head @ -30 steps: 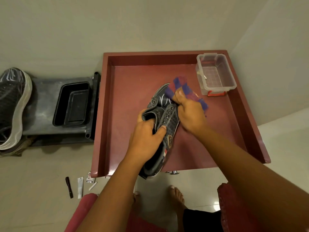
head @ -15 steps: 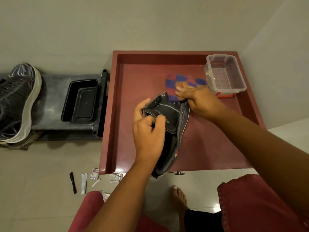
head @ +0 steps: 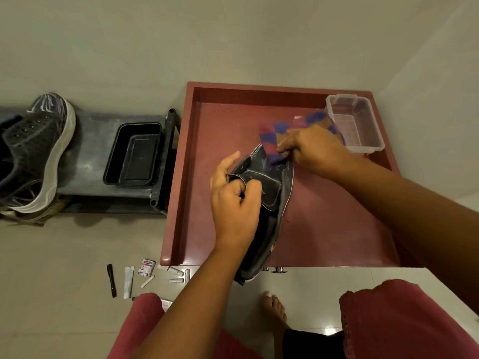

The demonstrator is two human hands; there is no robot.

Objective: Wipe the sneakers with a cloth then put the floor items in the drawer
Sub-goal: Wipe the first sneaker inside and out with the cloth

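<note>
A dark sneaker is held above an open red drawer, toe pointing away toward the wall and heel hanging out past the drawer's front edge. The person's left hand grips the shoe at its collar, fingers curled around the tongue and the thumb raised off to the side. The right hand pinches a checked cloth of blue, purple and orange squares and presses it against the toe end of the sneaker; part of the cloth fans out beyond the knuckles toward the drawer's far right corner. In that corner stands a clear plastic box, just beside the cloth. To the left of the drawer, a low grey rack carries a black tray, and a second sneaker, dark with a white sole, leans at the rack's far left end. On the tiled floor in front of the drawer's near left corner lie small items: a black marker, a white tube, a small packet and several short white sticks. A bare foot and red clothing show at the bottom of the view.
</note>
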